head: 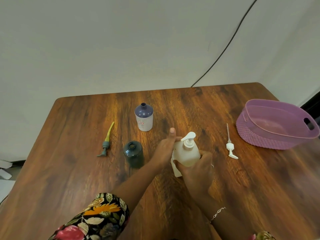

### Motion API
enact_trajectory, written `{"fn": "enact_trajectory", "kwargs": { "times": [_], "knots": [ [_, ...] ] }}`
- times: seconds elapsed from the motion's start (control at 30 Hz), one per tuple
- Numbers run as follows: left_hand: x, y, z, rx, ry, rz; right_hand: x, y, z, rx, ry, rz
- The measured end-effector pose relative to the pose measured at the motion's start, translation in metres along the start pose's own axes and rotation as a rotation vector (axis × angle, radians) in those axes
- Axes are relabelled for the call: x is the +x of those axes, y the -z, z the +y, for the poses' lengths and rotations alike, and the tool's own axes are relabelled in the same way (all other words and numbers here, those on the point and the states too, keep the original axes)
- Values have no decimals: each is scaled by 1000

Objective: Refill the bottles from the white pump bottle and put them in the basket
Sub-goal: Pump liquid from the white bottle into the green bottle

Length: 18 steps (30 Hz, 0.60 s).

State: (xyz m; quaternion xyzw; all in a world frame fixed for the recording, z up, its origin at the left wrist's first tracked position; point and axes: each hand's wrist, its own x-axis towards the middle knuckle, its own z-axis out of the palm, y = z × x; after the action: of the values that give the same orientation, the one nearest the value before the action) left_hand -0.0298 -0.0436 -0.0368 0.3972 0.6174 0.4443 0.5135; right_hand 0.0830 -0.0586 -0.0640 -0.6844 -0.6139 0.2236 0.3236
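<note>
The white pump bottle (187, 151) stands near the middle of the wooden table (69, 170), pump head on. My right hand (197, 168) grips its body from the near right side. My left hand (166, 149) holds its left side, thumb raised. A dark teal bottle (133, 154) stands uncapped just left of my left hand. Farther back, a blue and white bottle (144, 117) stands uncapped. The purple basket (256, 134) sits at the right edge and holds nothing.
A grey pump with a yellow tube (106, 144) lies at the left. A white pump with a clear tube (230, 146) lies between the white bottle and the basket. A black cable (225, 47) runs down the wall behind the table.
</note>
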Motion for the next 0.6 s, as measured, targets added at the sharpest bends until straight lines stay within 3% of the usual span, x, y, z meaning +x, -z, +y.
{"fn": "enact_trajectory", "kwargs": {
  "times": [0.33, 0.6],
  "knots": [
    [-1, -5, -16, -25, -111, 81, 4, 4, 6, 15, 47, -160],
    [-22, 8, 7, 262, -689, 382, 18, 30, 10, 104, 202, -392]
  ]
}}
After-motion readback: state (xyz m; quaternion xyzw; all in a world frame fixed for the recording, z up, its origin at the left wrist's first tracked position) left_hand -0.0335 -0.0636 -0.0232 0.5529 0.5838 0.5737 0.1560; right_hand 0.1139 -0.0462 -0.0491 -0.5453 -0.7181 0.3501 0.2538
